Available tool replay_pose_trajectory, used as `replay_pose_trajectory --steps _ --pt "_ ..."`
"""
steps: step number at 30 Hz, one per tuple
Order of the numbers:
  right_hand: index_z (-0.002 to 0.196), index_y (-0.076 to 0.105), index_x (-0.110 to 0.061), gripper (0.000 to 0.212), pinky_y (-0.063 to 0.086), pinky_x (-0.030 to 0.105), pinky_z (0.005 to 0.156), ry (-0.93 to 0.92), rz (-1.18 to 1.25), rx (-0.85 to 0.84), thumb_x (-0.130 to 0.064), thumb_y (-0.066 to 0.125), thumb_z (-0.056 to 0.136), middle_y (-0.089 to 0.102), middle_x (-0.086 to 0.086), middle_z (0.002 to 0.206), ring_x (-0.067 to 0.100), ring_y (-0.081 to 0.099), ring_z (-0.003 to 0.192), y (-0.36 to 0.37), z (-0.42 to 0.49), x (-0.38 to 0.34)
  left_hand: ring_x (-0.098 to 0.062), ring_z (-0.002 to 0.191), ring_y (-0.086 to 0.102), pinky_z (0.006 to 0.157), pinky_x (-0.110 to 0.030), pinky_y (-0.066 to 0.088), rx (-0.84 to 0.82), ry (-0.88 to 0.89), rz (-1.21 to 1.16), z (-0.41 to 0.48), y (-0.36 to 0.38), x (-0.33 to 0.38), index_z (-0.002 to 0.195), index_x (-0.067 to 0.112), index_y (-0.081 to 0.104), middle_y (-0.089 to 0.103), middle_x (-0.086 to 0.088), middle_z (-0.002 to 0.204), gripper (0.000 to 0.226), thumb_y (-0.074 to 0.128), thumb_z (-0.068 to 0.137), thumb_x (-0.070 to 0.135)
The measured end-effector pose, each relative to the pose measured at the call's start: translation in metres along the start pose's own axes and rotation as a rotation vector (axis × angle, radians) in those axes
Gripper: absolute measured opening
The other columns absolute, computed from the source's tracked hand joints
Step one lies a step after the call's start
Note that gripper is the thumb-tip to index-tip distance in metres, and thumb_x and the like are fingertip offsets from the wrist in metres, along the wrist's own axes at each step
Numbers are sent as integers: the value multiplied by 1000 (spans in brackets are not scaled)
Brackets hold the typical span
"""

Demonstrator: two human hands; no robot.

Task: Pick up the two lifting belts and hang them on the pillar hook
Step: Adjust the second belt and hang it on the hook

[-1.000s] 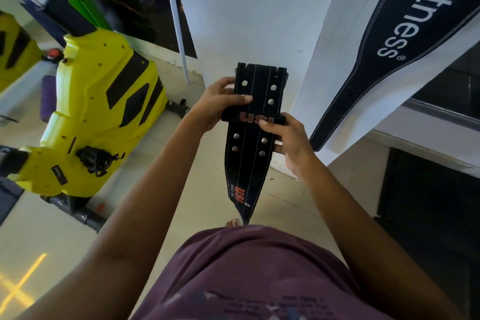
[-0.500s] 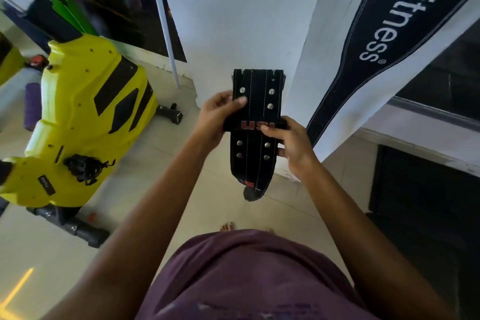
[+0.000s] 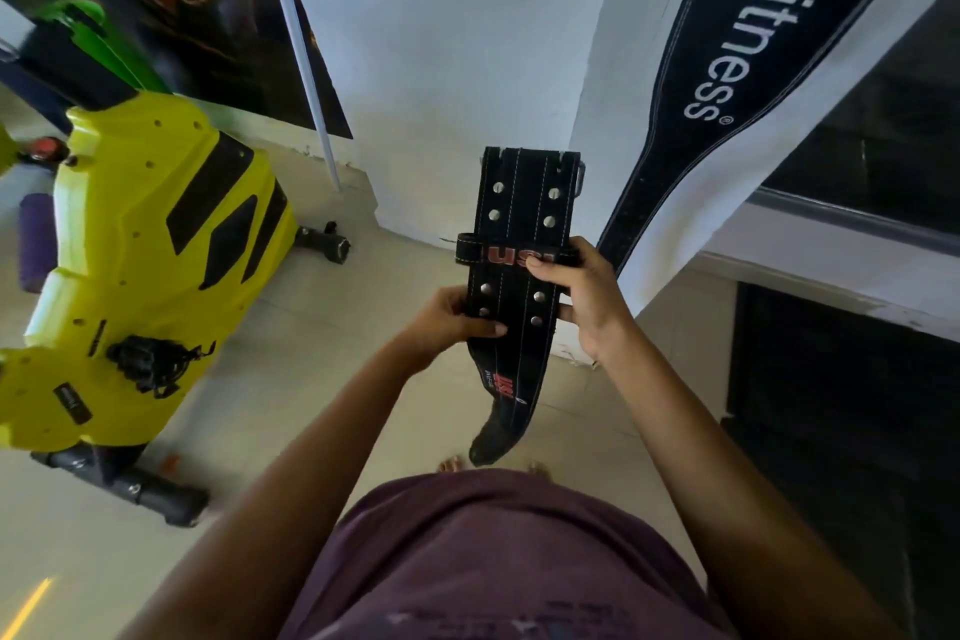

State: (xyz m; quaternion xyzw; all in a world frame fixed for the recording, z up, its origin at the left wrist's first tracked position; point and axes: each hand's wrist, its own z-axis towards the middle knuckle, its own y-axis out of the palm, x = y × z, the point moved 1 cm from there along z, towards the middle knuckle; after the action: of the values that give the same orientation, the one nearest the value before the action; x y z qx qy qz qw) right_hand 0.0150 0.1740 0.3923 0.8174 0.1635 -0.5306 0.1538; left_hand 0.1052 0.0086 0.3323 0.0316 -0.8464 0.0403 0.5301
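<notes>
I hold a black studded lifting belt [image 3: 524,203] upright in front of a white pillar [image 3: 467,42]. It has a red-lettered keeper loop across its middle and its tail curls down toward my feet. My left hand [image 3: 452,322] grips the belt's left edge below the loop. My right hand [image 3: 582,296] grips the right edge, thumb on the loop. A second black belt [image 3: 748,42] printed "Fitness" hangs along the pillar's right face, its top out of frame. No hook is visible.
A yellow and black exercise machine [image 3: 140,244] stands on the tiled floor at my left, its base bar [image 3: 150,489] near my feet. A dark poster [image 3: 182,0] covers the wall behind it. A dark ledge and mat [image 3: 841,379] lie to my right.
My left hand slid from the keeper loop down to the belt's lower left edge. The belt and view shifted slightly; my right hand kept its grip.
</notes>
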Motion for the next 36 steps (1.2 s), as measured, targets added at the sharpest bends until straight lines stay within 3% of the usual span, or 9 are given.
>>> replay_pose_trajectory --steps 4,9,12,15,20,22,25,30,36 --pt "115 64 -14 31 58 47 81 14 -2 19 -24 69 86 74 2 105 23 69 102 -4 -2 0 -23 98 69 90 -40 54 58 24 -141 2 4 43 106 11 68 74 -6 101 35 69 79 34" --pt "117 68 -19 45 55 43 95 -106 88 93 -53 59 89 75 3 114 19 71 106 -6 6 -39 -27 97 70 82 -44 56 178 29 -120 9 16 92 103 24 72 75 -5 102 53 53 80 68" --pt "115 67 -10 64 55 53 95 -130 99 204 -64 57 82 72 16 114 32 70 106 -5 13 -56 -18 85 74 70 -31 58 218 134 -178 14 31 118 100 17 74 77 -4 93 46 54 88 56" --pt "113 65 -9 49 57 50 92 -163 135 262 -51 55 92 73 14 110 28 72 100 -1 8 -59 -16 66 72 57 -25 54 252 223 -201 18 44 141 92 5 70 74 -5 76 44 52 94 45" --pt "100 66 -10 20 53 51 94 -272 215 288 -27 59 95 69 11 97 35 68 99 -9 2 -86 -22 68 64 59 -30 54 259 341 -251 23 51 164 99 -8 58 62 -13 78 41 51 95 32" --pt "92 66 -17 10 52 48 93 -362 199 287 -23 59 95 67 7 92 29 66 94 -15 1 -109 -26 75 61 67 -36 53 247 428 -253 25 55 185 101 -6 55 59 -15 84 38 52 95 32" --pt "99 63 -15 10 50 44 94 -485 159 318 -22 57 96 66 7 98 25 65 100 -25 -2 -146 -21 76 59 71 -37 51 247 556 -217 25 61 228 92 11 53 57 -5 80 23 51 96 34" --pt "109 61 -16 15 48 45 99 -680 131 385 -24 55 98 66 8 114 25 62 113 -43 -20 -228 -11 70 56 66 -26 50 236 813 -142 14 74 318 86 19 51 54 3 76 19 47 99 33" --pt "110 60 -22 25 49 47 94 -981 49 393 -36 55 90 67 8 115 26 63 110 -56 -51 -342 7 56 53 56 -9 44 298 1145 -56 -8 86 431 80 24 47 52 9 71 23 43 100 35"
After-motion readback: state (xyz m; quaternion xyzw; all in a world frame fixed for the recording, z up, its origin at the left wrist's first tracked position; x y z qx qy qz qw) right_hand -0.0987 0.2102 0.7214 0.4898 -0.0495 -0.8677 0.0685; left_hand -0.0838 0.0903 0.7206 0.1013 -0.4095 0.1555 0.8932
